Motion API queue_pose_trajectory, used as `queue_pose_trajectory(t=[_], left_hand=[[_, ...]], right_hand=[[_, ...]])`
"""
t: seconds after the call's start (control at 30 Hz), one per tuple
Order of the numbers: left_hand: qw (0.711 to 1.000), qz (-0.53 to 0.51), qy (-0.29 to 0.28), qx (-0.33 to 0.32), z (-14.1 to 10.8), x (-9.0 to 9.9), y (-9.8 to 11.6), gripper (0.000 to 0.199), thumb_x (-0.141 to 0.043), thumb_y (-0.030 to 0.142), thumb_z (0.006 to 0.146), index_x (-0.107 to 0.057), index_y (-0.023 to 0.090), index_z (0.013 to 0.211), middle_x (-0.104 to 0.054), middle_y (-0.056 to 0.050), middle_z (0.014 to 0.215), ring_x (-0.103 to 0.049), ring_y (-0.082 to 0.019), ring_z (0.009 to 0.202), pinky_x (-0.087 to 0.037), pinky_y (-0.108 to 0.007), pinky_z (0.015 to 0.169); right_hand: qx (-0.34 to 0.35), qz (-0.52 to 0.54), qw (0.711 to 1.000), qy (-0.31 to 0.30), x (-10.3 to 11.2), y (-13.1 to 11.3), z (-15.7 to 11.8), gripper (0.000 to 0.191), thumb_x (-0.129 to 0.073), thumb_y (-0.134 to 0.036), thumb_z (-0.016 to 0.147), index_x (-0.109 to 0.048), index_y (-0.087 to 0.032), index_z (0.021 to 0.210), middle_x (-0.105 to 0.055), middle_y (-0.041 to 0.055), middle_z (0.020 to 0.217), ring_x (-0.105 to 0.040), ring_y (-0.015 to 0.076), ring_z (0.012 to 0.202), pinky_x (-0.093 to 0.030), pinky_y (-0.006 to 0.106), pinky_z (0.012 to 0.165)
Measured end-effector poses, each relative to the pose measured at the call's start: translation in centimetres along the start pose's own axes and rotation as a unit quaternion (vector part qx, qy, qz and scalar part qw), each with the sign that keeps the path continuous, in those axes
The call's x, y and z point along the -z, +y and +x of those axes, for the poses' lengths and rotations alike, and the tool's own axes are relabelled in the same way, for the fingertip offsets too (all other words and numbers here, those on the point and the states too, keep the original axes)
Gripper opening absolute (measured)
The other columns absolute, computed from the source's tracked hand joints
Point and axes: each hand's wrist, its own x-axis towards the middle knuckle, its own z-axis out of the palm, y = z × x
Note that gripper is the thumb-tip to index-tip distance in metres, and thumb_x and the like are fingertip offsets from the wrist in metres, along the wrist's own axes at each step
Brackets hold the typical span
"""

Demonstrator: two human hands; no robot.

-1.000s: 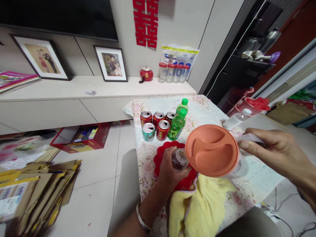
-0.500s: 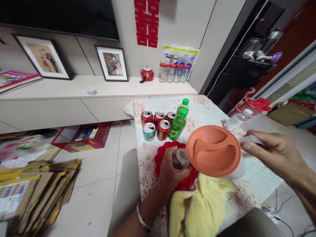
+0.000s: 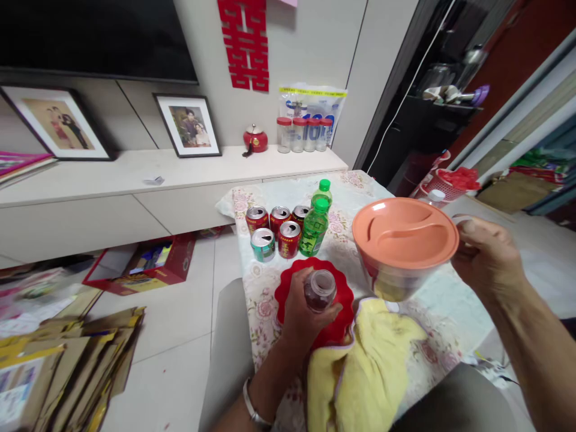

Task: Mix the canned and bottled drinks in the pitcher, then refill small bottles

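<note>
My left hand (image 3: pixel 299 309) is wrapped round a small clear jar (image 3: pixel 320 290) with an open mouth, held over a red scalloped tray (image 3: pixel 339 294). To the right, my right hand (image 3: pixel 488 249) grips the handle of a clear pitcher (image 3: pixel 391 283) with an orange lid (image 3: pixel 407 231). The pitcher is roughly upright above the table, and some yellowish contents show low in it. A yellow towel (image 3: pixel 382 366) lies below the pitcher, beside the tray.
Several drink cans (image 3: pixel 289 240) and two green bottles (image 3: pixel 314 228) stand behind the tray on the flowered tablecloth (image 3: pixel 261 282). A clear bottle's cap (image 3: pixel 435 197) shows behind the pitcher. Red-lidded jars (image 3: pixel 297 135) stand on the white cabinet (image 3: pixel 198 174).
The pitcher has tipped back from a leftward tilt to nearly upright and moved away from the jar. My left hand still holds the jar above the tray. The view has shifted slightly.
</note>
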Motion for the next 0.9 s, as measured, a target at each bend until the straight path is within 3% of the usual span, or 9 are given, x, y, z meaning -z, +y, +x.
queue_pose_trajectory(t=[0.13,0.3,0.5,0.73,0.83,0.9], left_hand=[[1.000,-0.003,0.000,0.017,0.2,0.2,0.4,0.076,-0.088,0.028,0.062,-0.055,0.023,0.129,-0.069,-0.009,0.122,-0.070,-0.029,0.110,-0.058,-0.047,0.099],[0.998,-0.008,-0.026,0.051,0.4,0.7,0.7,0.076,-0.089,0.031,0.063,-0.054,0.021,0.130,-0.068,-0.012,0.125,-0.069,-0.030,0.114,-0.056,-0.048,0.102],[0.997,-0.019,-0.026,0.070,0.4,0.8,0.2,0.082,-0.092,0.036,0.058,-0.055,0.021,0.129,-0.069,-0.010,0.123,-0.070,-0.030,0.112,-0.055,-0.048,0.103],[0.981,-0.049,-0.129,0.133,1.5,2.5,2.9,0.084,-0.090,0.033,0.062,-0.051,0.021,0.135,-0.069,-0.010,0.126,-0.070,-0.028,0.113,-0.056,-0.044,0.103],[0.981,-0.058,-0.125,0.133,1.7,2.9,3.6,0.101,-0.089,0.026,0.061,-0.038,0.023,0.148,-0.067,-0.010,0.133,-0.069,-0.026,0.117,-0.056,-0.041,0.104],[0.983,-0.046,-0.121,0.131,1.8,2.9,3.8,0.101,-0.089,0.025,0.060,-0.040,0.023,0.148,-0.068,-0.009,0.132,-0.069,-0.026,0.117,-0.056,-0.041,0.104]], right_hand=[[-0.002,0.091,0.993,0.075,0.2,1.8,0.3,0.063,-0.091,-0.049,0.052,-0.034,-0.023,0.051,-0.025,-0.0112,0.042,-0.016,0.0048,0.037,-0.010,0.021,0.034],[-0.006,0.160,0.979,0.130,0.2,5.1,0.2,0.062,-0.081,-0.052,0.068,-0.028,-0.023,0.058,-0.036,-0.0101,0.042,-0.019,0.0047,0.036,-0.013,0.020,0.035],[-0.016,0.194,0.969,0.149,-0.2,9.0,0.4,0.054,-0.076,-0.054,0.073,-0.033,-0.024,0.060,-0.032,-0.0124,0.040,-0.016,0.0044,0.034,-0.016,0.020,0.035],[-0.036,0.204,0.966,0.153,-0.7,11.9,0.1,0.060,-0.080,-0.056,0.069,-0.031,-0.024,0.055,-0.029,-0.0127,0.038,-0.017,0.0033,0.034,-0.016,0.020,0.036],[-0.043,0.201,0.967,0.152,-0.4,12.4,-0.2,0.060,-0.078,-0.060,0.070,-0.031,-0.025,0.056,-0.028,-0.0127,0.038,-0.017,0.0039,0.035,-0.016,0.021,0.037],[-0.046,0.192,0.969,0.148,-0.1,12.6,-0.3,0.061,-0.077,-0.062,0.071,-0.032,-0.025,0.055,-0.027,-0.0124,0.038,-0.017,0.0043,0.036,-0.017,0.021,0.037]])
